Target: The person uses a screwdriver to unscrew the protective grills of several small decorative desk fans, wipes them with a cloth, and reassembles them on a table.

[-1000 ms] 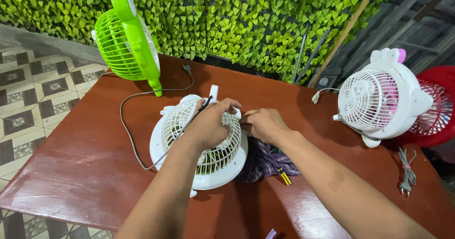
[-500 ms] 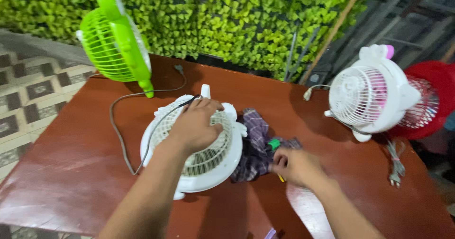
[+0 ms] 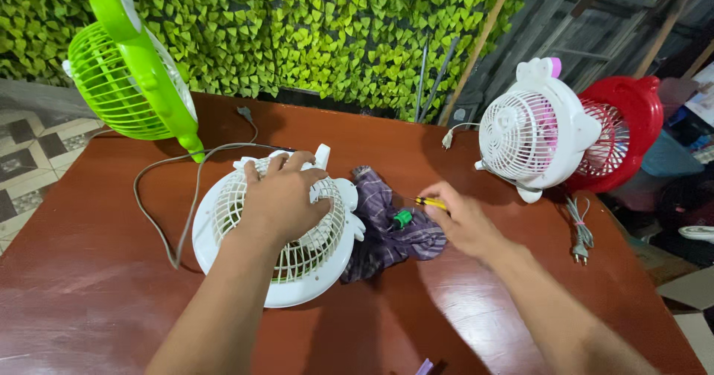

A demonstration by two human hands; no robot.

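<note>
A white table fan point(image 3: 297, 263) lies face up on the red-brown table point(image 3: 104, 308). My left hand point(image 3: 284, 196) rests flat on its grille, fingers spread. My right hand point(image 3: 462, 219) is to the right of the fan, fingers closing on a yellow-handled screwdriver point(image 3: 431, 202). The screwdriver lies at the edge of a purple checked cloth point(image 3: 390, 222). A small green tool point(image 3: 402, 218) sits on that cloth, just left of my right hand.
A green fan point(image 3: 126, 74) stands at the back left, a grey cord point(image 3: 160, 211) trailing from the white fan. A white and pink fan point(image 3: 532, 133) and a red fan point(image 3: 621, 133) stand at the right. A plug point(image 3: 579, 252) lies near them. A leafy wall backs the table.
My right hand left the fan's rim, swung right past the cloth, and now reaches the yellow screwdriver. My left hand stays on the grille.
</note>
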